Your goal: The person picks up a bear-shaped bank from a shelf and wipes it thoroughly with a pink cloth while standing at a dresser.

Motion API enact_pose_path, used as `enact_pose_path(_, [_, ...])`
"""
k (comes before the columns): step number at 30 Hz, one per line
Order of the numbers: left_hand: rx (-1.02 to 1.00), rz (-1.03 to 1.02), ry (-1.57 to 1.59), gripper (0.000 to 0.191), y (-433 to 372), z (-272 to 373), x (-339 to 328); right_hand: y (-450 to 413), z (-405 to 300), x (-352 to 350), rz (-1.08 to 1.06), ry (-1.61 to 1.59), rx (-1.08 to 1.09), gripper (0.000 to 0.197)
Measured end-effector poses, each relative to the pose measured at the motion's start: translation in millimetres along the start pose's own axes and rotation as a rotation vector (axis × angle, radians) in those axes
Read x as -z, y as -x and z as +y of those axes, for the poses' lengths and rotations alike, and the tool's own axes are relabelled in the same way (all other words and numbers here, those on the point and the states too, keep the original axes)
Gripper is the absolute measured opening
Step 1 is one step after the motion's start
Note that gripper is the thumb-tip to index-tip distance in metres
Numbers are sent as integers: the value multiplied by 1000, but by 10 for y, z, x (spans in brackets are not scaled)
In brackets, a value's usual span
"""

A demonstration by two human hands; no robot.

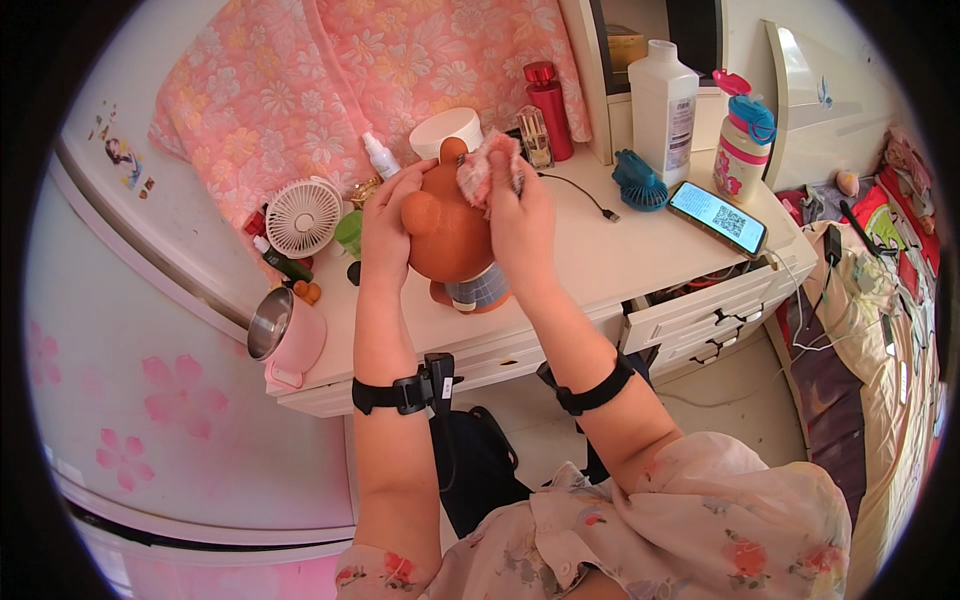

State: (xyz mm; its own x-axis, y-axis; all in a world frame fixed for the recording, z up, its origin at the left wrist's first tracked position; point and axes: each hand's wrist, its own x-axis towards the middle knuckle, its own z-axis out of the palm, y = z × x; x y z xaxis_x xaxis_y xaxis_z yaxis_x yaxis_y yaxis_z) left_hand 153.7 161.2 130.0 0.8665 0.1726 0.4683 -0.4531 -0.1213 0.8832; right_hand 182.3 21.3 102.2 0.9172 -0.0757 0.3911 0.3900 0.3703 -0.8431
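Note:
An orange-brown bear-like figurine (456,240) with rounded ears and a blue checked garment stands on the white dressing table (577,262), near its front edge. My left hand (391,225) grips the side of its head, the fingers behind one ear. In my right hand (525,221) is a crumpled pink-and-white fluffy cloth (489,174), pressed against the head's upper right side. The figurine's face is turned away and hidden from me.
Left of the figurine are a white fan (304,217) and a pink mug (289,330). A white bottle (663,112), blue handheld fan (640,180), drinking bottle (742,150) and lit phone (718,219) stand or lie right. One drawer (701,307) juts out below. A cable (585,193) crosses the tabletop.

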Motion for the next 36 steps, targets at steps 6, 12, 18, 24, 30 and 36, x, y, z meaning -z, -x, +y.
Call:
enact_pose_path(6, [6,47,-22,36,-16,-40,1,-195,511,89,-45,-690,-292,48])
enact_pose_path(12, [15,81,-8,36,-9,-31,-31,6,338,114,61,-773,-539,48])
enact_pose_path(18, [7,102,-65,36,-36,-59,-17,323,546,-54,162,-429,-197,63])
enact_pose_path(24, [4,113,-102,36,-23,-56,-4,649,398,-128,233,-366,-134,45])
enact_pose_path(30, [14,107,-64,36,-43,-86,-13,715,660,-43,181,-166,-72,28])
enact_pose_path(36, [22,96,-55,36,-27,-94,6,831,346,295,63,-391,-300,25])
